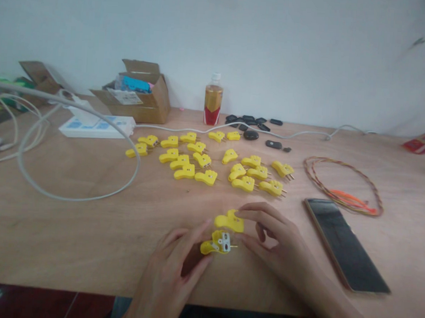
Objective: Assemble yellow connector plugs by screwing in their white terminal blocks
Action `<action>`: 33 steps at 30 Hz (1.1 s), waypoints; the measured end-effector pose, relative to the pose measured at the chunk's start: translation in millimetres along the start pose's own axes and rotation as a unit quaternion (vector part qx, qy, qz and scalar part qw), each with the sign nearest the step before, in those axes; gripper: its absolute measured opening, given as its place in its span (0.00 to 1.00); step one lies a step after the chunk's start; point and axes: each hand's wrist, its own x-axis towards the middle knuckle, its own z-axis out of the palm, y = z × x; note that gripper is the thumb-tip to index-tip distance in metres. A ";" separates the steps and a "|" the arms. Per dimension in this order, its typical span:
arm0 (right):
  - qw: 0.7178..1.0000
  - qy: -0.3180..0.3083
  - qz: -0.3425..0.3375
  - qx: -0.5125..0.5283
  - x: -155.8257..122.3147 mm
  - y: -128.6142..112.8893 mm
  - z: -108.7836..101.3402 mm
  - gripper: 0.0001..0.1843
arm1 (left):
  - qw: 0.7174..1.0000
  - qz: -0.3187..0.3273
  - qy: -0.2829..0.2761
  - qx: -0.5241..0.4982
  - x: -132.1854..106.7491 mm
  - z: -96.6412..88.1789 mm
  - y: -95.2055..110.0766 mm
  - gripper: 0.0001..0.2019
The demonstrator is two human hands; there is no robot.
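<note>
An opened yellow foot-shaped plug [215,243], with its pale inner block and metal pin exposed, lies near the front of the table. My left hand [175,256] has thumb and forefinger around its left end. Just behind it is a matching yellow plug cover [227,221]. The forefinger of my right hand [276,233] rests on the cover's right end, with the thumb at its near edge. Several more yellow plugs [184,171] with metal pins are spread out farther back.
A phone [345,244] and a coiled twisted wire [343,168] lie at right. Behind are black oval parts [249,120], a drink bottle [213,102] and an open cardboard box [158,101]. At left, a white power strip [103,130] stands near a looping white cable [71,199].
</note>
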 end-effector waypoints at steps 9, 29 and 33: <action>1.000 -0.005 0.001 0.007 -0.4 -0.4 1.0 0.11 | 0.999 0.012 -0.020 -0.041 8.5 -6.0 6.3 0.10; 0.999 -0.034 0.009 0.008 -0.9 -0.1 -1.3 0.14 | 0.990 0.066 -0.124 0.016 27.5 -13.7 9.6 0.10; 0.999 -0.039 0.005 0.004 -0.4 -0.9 -1.5 0.13 | 0.989 0.085 -0.120 0.019 26.6 -10.9 9.4 0.11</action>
